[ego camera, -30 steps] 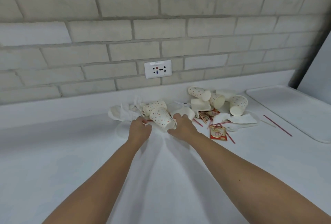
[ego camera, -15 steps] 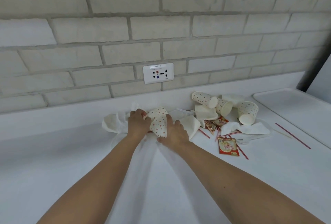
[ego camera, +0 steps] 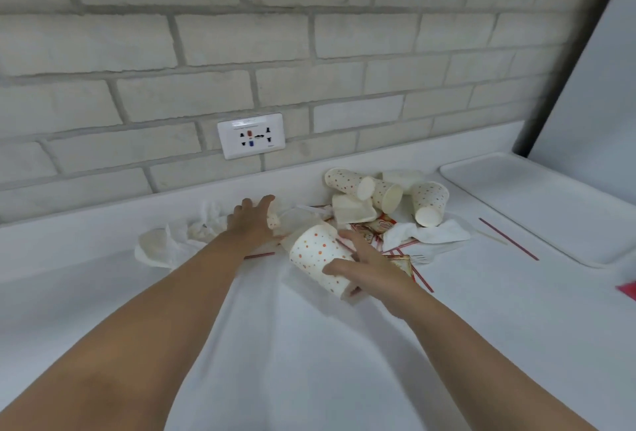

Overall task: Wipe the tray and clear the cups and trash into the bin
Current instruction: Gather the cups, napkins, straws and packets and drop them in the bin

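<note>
While most of the mess is yet to be cleared, the right hand (ego camera: 371, 267) curls thumb and fingers round a dotted paper cup (ego camera: 318, 253), held tilted near the middle of the bench (ego camera: 69, 275). The left hand (ego camera: 253, 220) is spread wide, fingers straight, over crumpled napkins (ego camera: 172, 241) just left of it. To the right, a heap of dotted cups (ego camera: 389, 193), coffee sachets (ego camera: 377, 225) and a red stirrer (ego camera: 508, 239) lie untouched. The white tray (ego camera: 537, 203) at far right looks bare; whether it is wiped I cannot tell. No bin is in view, though the pale sheet (ego camera: 292, 344) between the arms may be a liner. Clearing seems barely begun.
</note>
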